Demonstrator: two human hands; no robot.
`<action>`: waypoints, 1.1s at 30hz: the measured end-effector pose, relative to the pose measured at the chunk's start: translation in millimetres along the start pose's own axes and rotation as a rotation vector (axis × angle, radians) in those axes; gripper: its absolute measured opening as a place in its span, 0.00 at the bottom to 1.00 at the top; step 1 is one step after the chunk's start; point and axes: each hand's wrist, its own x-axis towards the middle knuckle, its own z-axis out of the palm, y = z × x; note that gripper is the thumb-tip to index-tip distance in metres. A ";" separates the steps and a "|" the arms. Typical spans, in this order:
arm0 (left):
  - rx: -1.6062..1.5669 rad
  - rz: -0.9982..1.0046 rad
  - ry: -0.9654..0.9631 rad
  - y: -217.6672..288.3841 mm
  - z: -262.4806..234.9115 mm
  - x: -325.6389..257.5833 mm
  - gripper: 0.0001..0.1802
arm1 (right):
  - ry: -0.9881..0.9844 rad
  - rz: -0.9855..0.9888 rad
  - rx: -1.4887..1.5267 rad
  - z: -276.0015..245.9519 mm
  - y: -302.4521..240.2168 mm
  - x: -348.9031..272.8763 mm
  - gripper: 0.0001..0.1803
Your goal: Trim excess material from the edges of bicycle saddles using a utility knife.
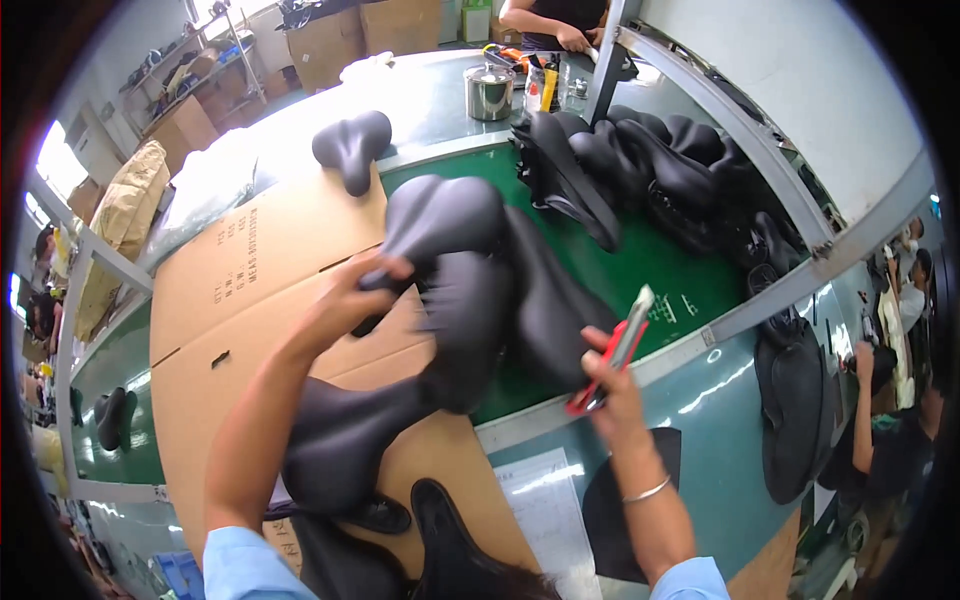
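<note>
My left hand (pixel 343 305) is closed around the narrow nose of a black bicycle saddle (pixel 447 215), raised over the cardboard. A red utility knife (pixel 624 345) is in my right hand (pixel 617 400), its pale tip pointing up and away. Just beyond the left hand, another black saddle (pixel 470 325) looks blurred and partly overlaps the raised one. Between my hands, one more dark saddle (pixel 555 320) leans across the green surface. Below my left wrist lies a smooth black saddle (pixel 340 450), with further saddles crowded at the lower edge.
Flattened cardboard (pixel 270 270) covers the left side of the bench. A saddle pile (pixel 665 165) fills the back right beneath a grey metal frame (pixel 740 115). Farther back stands a steel pot (pixel 489 92). Paper (pixel 545 505) lies at the front; a person (pixel 560 25) works opposite.
</note>
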 end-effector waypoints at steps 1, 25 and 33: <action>0.045 -0.034 0.016 6.4 -10.6 -35.4 0.20 | -0.071 0.065 0.073 12.0 6.0 -25.7 0.29; 1.061 -0.459 0.018 15.8 129.3 75.6 0.59 | 0.401 -0.369 -0.330 -150.4 -120.5 228.3 0.36; -0.210 -0.378 0.221 -33.2 109.5 97.4 0.35 | 0.231 -0.246 -0.684 -124.4 -113.6 213.7 0.19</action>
